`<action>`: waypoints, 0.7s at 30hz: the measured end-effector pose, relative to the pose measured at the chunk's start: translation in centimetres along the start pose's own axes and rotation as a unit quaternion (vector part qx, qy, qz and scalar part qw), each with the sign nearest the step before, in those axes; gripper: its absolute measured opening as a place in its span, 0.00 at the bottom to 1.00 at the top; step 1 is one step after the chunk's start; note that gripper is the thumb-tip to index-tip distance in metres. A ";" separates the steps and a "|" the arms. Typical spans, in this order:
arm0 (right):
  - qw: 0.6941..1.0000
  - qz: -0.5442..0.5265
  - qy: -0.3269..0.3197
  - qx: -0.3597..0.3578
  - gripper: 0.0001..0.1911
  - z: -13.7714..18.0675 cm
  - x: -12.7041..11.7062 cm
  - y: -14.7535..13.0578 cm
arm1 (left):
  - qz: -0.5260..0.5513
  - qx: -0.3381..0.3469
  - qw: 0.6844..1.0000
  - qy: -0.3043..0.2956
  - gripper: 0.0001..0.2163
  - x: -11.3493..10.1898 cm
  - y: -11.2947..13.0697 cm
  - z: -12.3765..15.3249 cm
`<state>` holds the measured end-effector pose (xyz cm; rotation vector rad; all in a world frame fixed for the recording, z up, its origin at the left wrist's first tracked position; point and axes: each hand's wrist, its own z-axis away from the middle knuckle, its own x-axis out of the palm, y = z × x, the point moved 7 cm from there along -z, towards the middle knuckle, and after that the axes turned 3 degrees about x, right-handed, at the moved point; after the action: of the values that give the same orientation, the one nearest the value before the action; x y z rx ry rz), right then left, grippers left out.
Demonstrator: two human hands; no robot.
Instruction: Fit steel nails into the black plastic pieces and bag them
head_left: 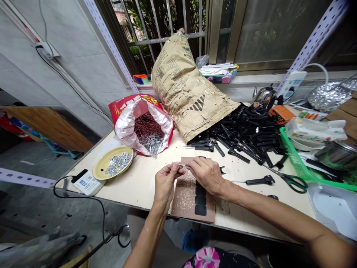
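My left hand point(166, 179) pinches the tip of a thin metal pin point(182, 165) above a brown board point(187, 195). My right hand point(206, 174) is closed over a black plastic piece point(222, 170) whose end sticks out past the fingers, and the pin runs from one hand to the other. The board bears several black pads point(200, 201) in a row. An assembled black piece with a pin point(258, 181) lies on the table to the right of my right hand.
A heap of black plastic parts point(245, 134) spills from a torn brown paper sack point(186, 89). A red and white bag of pins point(145, 126), a yellow plate of small screws point(113, 166), green-handled scissors point(290, 180) and a green basket point(298, 163) surround the wooden table point(139, 182).
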<state>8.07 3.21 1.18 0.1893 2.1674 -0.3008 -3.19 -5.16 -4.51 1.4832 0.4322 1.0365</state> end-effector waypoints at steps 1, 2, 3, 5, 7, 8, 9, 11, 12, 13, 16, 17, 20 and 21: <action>1.000 -0.003 0.006 -0.002 0.09 0.1 0.1 0.0 | -0.003 -0.004 1.000 -0.003 0.14 0.1 0.0 0.1; 1.000 -0.003 0.011 -0.007 0.09 0.2 0.2 -0.1 | -0.005 -0.008 1.000 -0.006 0.14 0.1 0.0 0.1; 1.000 -0.004 0.014 -0.010 0.10 0.2 0.2 -0.2 | -0.007 -0.012 1.000 -0.008 0.15 0.2 0.0 0.1; 1.000 -0.015 0.007 0.001 0.10 0.2 0.3 -0.1 | -0.011 -0.021 1.000 -0.012 0.15 0.1 -0.2 0.1; 0.999 -0.041 -0.015 0.023 0.11 0.2 0.4 0.1 | -0.014 -0.026 0.999 -0.016 0.14 0.0 -0.5 0.1; 0.998 -0.055 -0.030 0.030 0.10 0.2 0.4 0.2 | -0.012 -0.028 0.999 -0.019 0.14 -0.1 -0.6 0.0; 0.996 -0.065 -0.046 0.033 0.09 0.2 0.5 0.2 | -0.007 -0.031 0.999 -0.020 0.14 -0.2 -0.8 0.0; 0.994 -0.076 -0.066 0.031 0.09 0.3 0.7 0.2 | 0.002 -0.038 0.999 -0.021 0.14 -0.4 -1.0 -0.1; 0.994 -0.082 -0.073 0.031 0.10 0.4 0.8 0.2 | 0.004 -0.042 0.999 -0.021 0.14 -0.4 -1.1 -0.1; 0.992 -0.094 -0.077 0.037 0.10 0.4 0.9 0.3 | 0.002 -0.045 0.999 -0.020 0.14 -0.5 -1.2 -0.1; 0.976 -0.191 -0.082 0.068 0.11 0.6 1.6 0.8 | -0.017 -0.043 0.999 -0.023 0.14 -0.5 -1.2 -0.1; 0.966 -0.231 -0.085 0.078 0.11 0.7 1.8 1.0 | -0.027 -0.041 0.998 -0.026 0.14 -0.4 -1.2 -0.1; 0.945 -0.295 -0.101 0.101 0.09 1.1 2.2 2.0 | -0.073 -0.043 0.996 -0.042 0.14 -0.3 -1.8 -0.1; 0.945 -0.290 -0.108 0.106 0.08 1.4 2.2 2.5 | -0.098 -0.043 0.993 -0.048 0.15 -0.3 -2.1 0.0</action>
<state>8.56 5.27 -1.77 -0.3597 1.9264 -0.8505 -2.74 -4.94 -6.56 1.3786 0.4503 0.8159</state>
